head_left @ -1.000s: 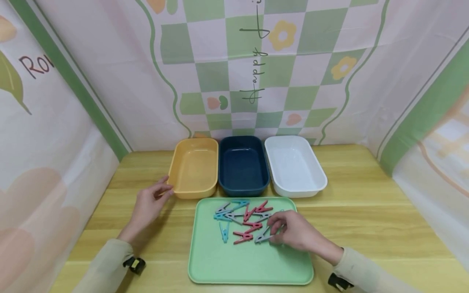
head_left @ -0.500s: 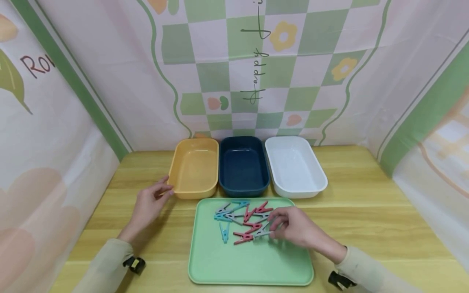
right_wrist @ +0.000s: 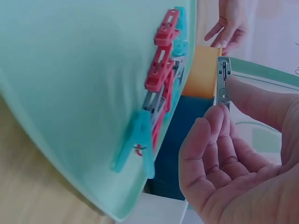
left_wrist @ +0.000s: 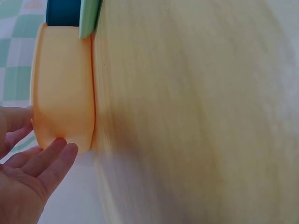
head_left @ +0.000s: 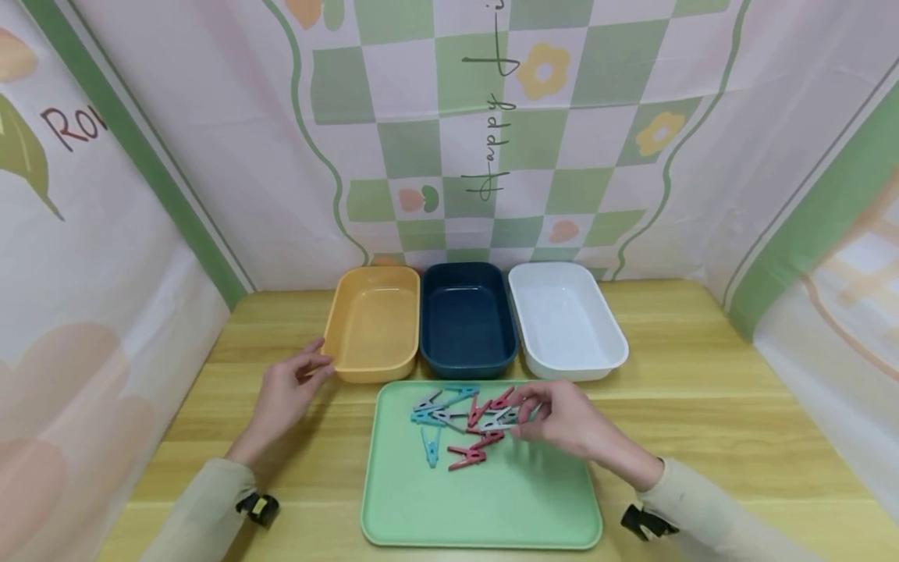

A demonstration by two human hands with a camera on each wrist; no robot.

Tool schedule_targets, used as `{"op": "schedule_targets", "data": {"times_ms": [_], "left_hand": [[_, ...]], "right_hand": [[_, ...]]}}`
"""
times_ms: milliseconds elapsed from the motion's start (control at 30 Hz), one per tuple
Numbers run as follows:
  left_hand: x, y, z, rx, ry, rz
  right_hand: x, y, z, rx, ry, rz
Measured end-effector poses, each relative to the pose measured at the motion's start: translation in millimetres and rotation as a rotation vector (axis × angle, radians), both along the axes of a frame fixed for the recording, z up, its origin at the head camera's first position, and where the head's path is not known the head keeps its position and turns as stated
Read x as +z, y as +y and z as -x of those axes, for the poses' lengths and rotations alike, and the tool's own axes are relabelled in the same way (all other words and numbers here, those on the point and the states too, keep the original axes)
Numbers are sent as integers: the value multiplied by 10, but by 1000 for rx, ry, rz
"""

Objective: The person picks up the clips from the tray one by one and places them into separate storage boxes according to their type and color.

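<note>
The left hand (left_wrist: 25,179) touches the left end of a yellow bin (left_wrist: 63,81); right of it show a dark blue bin (left_wrist: 64,12) and green tray (left_wrist: 88,18).

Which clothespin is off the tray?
The grey clothespin pinched in the right hand, raised above the green tray; the other clothespins, including more grey ones, lie on the tray.

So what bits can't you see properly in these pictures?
- Head view: one end of the grey clothespin, covered by the right hand.
- Left wrist view: the inside of the yellow box, hidden by its own wall.
- Left wrist view: the rest of the dark blue box, cut off by the top edge.
- Right wrist view: how many clothespins make up the pile, because they overlap.
</note>
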State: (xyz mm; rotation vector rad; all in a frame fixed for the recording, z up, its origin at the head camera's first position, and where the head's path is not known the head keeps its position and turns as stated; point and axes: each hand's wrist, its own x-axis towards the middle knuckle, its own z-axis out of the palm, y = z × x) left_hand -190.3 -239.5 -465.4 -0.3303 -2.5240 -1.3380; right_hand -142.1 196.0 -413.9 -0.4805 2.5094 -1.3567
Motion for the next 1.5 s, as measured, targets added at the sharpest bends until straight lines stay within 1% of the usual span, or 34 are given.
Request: {"op": "schedule_targets", "data": {"times_ms": [100,300,500,600,733,900,1000,1133,1333,1500], "left_hand": [[-2,-4,-2,3,2,-2],[7,-8,-3,4,-16,-16],[2,0,14,1,-21,-11],[7,3,12,4,-22,-5],[18,3,9,2,-26,-9],[28,3,2,-7,-30,-16],[31,5,10,-9,-24,-12],[28,9,12,-12,-15,0],[8,-1,25,-16,-11,4],[2,-10,22,-17,-11,-15]], "right_hand": [[53,-36,13,-4,-5,12],[155,-101,52,23,-5,43],[246,-138,138,19,5,23],[288,-173,208,18,12,19],[344,-234,321,9,-1,27],[391,-314,471,5,-11,58],[422,-374,558,0,-31,86],[445,-464,653,-27,-56,96],[451,-594,786,-44,-44,87],[465,-682,887,-50,-51,93]]}}
